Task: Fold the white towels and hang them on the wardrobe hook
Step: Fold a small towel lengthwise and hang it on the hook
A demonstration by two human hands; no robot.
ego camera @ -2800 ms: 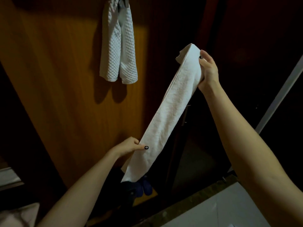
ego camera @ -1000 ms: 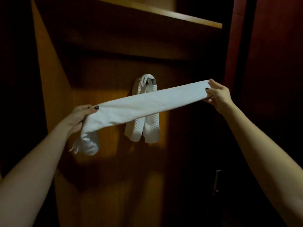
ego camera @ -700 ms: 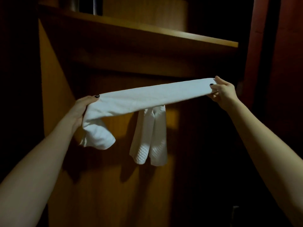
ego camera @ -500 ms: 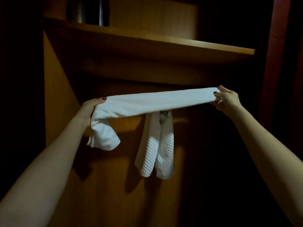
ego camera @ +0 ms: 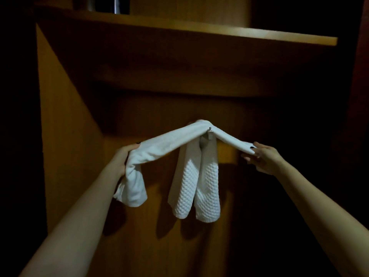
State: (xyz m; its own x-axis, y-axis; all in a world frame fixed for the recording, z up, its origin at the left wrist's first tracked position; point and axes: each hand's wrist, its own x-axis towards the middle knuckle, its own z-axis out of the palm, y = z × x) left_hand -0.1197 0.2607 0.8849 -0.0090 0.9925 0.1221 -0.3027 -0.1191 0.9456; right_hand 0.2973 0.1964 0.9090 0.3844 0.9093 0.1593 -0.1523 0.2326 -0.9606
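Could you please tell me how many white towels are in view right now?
2. A waffle-weave towel hangs from the hook. A smooth towel lies across that hook, held by the left hand and right hand. Others may be hidden in the dark.

Dim, warm light comes from above and in front, lighting the wooden back panel (ego camera: 139,236) while both sides sink to black. The shelf (ego camera: 199,31) shades the wood beneath it (a hard diagonal edge). The folded towel (ego camera: 169,144) glows brightest; detail is soft.
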